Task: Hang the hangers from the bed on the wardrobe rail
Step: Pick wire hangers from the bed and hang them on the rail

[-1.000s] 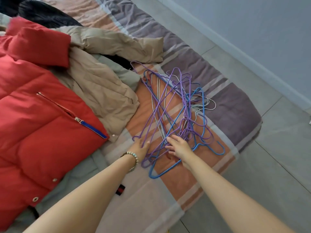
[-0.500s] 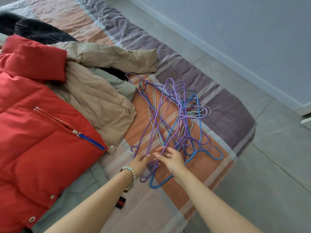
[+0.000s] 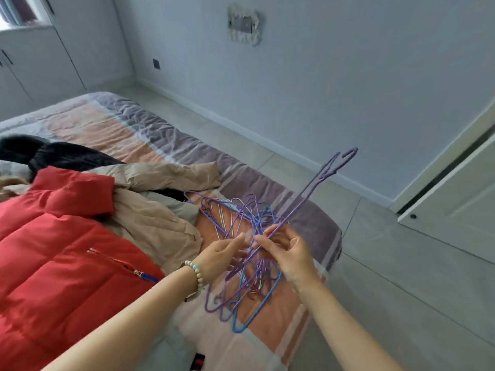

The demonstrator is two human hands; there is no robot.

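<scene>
Remote view: a tangle of purple and blue hangers [image 3: 241,298] lies at the right corner of the bed [image 3: 310,223], with a red jacket [image 3: 59,250] on the bed's left side. My right hand [image 3: 289,253] pinches one purple hanger [image 3: 316,188], raised slanting above the bed. My left hand [image 3: 219,254] touches the wires with its fingertips; whether it grips them, I cannot tell.

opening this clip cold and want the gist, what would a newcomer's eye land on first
First the big red puffer jacket, filling the left side of the bed. Then the tangle of purple and blue hangers near the bed's right corner. The right hand pinches one purple hanger that sticks up out of the tangle toward the wall, and the left hand is close beside it.
</scene>
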